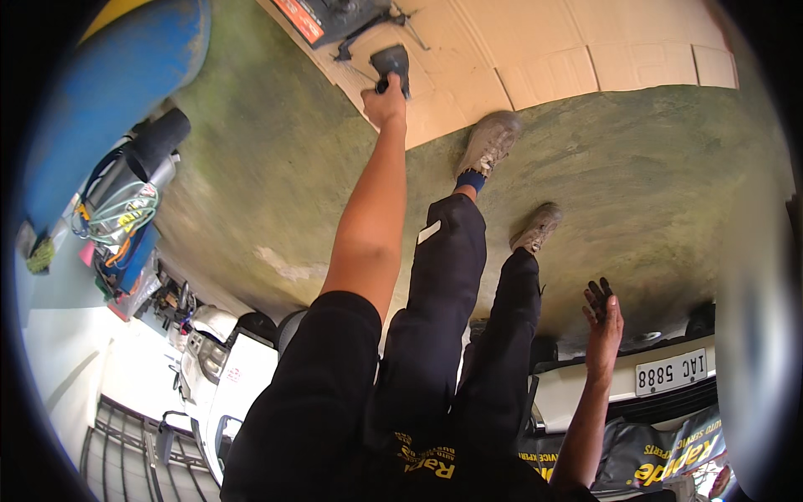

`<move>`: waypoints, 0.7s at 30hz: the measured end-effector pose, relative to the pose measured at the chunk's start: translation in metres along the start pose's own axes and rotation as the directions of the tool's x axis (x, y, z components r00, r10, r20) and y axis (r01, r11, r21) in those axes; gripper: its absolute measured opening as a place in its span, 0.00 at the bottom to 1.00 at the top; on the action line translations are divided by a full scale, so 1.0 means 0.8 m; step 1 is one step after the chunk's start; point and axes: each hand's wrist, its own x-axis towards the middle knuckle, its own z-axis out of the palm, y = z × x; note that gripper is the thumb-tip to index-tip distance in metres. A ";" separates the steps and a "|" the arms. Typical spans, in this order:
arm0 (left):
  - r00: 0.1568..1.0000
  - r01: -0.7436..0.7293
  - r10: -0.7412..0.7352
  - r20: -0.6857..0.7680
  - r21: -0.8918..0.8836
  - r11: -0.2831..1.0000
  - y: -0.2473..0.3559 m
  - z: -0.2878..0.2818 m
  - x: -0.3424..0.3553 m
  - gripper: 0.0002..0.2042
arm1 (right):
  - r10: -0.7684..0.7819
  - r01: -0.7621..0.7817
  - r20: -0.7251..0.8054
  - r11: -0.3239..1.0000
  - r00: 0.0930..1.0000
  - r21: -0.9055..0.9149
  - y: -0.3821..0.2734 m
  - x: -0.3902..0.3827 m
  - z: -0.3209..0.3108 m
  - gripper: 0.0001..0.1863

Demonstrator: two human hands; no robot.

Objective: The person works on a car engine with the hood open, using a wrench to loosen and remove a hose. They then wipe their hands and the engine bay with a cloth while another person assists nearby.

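My left hand (383,102) reaches out at the upper middle, its fingers gripping a small black object (391,60) over a sheet of cardboard (544,50). Just beside that object lies a black part with thin rods (360,42), and a dark case with an orange label (326,17) is at the top edge. My right hand (604,307) hangs at the lower right, its darkened fingers apart with no object visible in them.
I stand on a stained concrete floor (251,151), one shoe at the cardboard's edge. A blue drum (109,109) and piled gear with coiled hoses (121,209) line the left. A white vehicle (242,385) and a car bumper with draped covers (569,402) are behind me.
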 end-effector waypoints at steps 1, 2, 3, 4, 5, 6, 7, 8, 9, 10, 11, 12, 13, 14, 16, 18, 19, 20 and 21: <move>0.999 0.030 -0.028 0.045 -0.046 0.998 -0.006 0.005 0.014 0.44 | -0.008 0.008 0.006 1.000 1.000 -0.018 -0.001 0.012 0.008 0.33; 0.995 0.058 -0.049 0.087 -0.098 0.994 -0.009 0.006 0.027 0.49 | -0.023 0.024 0.015 0.999 1.000 -0.033 -0.004 0.024 0.017 0.33; 0.988 0.090 -0.069 0.140 -0.152 0.984 -0.014 0.007 0.029 0.53 | -0.040 0.041 0.013 0.998 0.999 -0.052 -0.007 0.029 0.020 0.33; 0.959 0.189 -0.146 0.243 -0.165 0.968 -0.018 0.006 0.020 0.55 | -0.047 0.048 0.012 0.997 0.999 -0.066 -0.009 0.031 0.018 0.34; 0.915 0.282 -0.211 0.343 -0.174 0.943 -0.020 0.000 0.008 0.58 | -0.048 0.048 0.006 0.995 0.999 -0.082 -0.011 0.026 0.018 0.34; 0.860 0.362 -0.252 0.444 -0.182 0.914 -0.007 -0.012 -0.004 0.61 | -0.060 0.060 -0.002 0.994 0.998 -0.090 -0.019 0.019 0.021 0.34; 0.839 0.397 -0.215 0.501 -0.292 0.870 -0.019 -0.030 -0.003 0.59 | -0.077 0.078 0.010 0.992 0.997 -0.097 -0.030 0.011 0.028 0.34; 0.820 0.426 -0.160 0.550 -0.399 0.811 -0.033 -0.056 -0.006 0.57 | -0.095 0.099 0.045 0.990 0.994 -0.102 -0.041 0.002 0.036 0.33; 0.801 0.455 -0.095 0.591 -0.498 0.738 -0.049 -0.082 -0.010 0.56 | -0.119 0.126 0.063 0.984 0.991 -0.123 -0.050 -0.011 0.043 0.33; 0.740 0.543 0.047 0.671 -0.638 0.546 -0.054 -0.109 -0.022 0.54 | -0.149 0.157 0.063 0.977 0.987 -0.143 -0.059 -0.027 0.044 0.33; 0.682 0.627 0.215 0.699 -0.710 0.320 -0.056 -0.140 -0.038 0.52 | -0.185 0.193 0.065 0.968 0.981 -0.161 -0.068 -0.044 0.044 0.33; 0.669 0.632 0.299 0.681 -0.732 0.254 -0.051 -0.172 -0.054 0.51 | -0.219 0.229 0.078 0.958 0.973 -0.171 -0.077 -0.061 0.046 0.33; 0.656 0.632 0.386 0.649 -0.752 0.190 -0.044 -0.207 -0.068 0.51 | -0.260 0.271 0.082 0.947 0.962 -0.174 -0.084 -0.080 0.046 0.33; 0.643 0.628 0.473 0.603 -0.768 0.125 -0.040 -0.247 -0.082 0.51 | -0.304 0.316 0.092 0.933 0.948 -0.174 -0.087 -0.099 0.044 0.33; 0.615 0.586 0.491 0.617 -0.774 0.240 -0.039 -0.327 -0.116 0.49 | -0.395 0.412 0.122 0.887 0.911 -0.206 -0.089 -0.140 0.037 0.34; 0.561 0.402 0.376 0.737 -0.640 0.655 -0.070 -0.395 -0.147 0.48 | -0.456 0.466 0.096 0.854 0.885 -0.234 -0.061 -0.164 0.009 0.34; 0.605 0.164 0.279 0.746 -0.459 0.873 -0.076 -0.442 -0.189 0.45 | -0.476 0.476 0.068 0.836 0.877 -0.273 -0.028 -0.161 -0.020 0.35; 0.659 -0.268 0.381 0.649 -0.271 0.925 -0.117 -0.479 -0.208 0.45 | -0.515 0.507 0.059 0.808 0.855 -0.301 0.009 -0.153 -0.047 0.33; 0.738 -0.411 0.302 0.603 0.047 0.910 -0.229 -0.481 -0.172 0.45 | -0.525 0.507 0.073 0.763 0.848 -0.400 0.017 -0.182 -0.033 0.30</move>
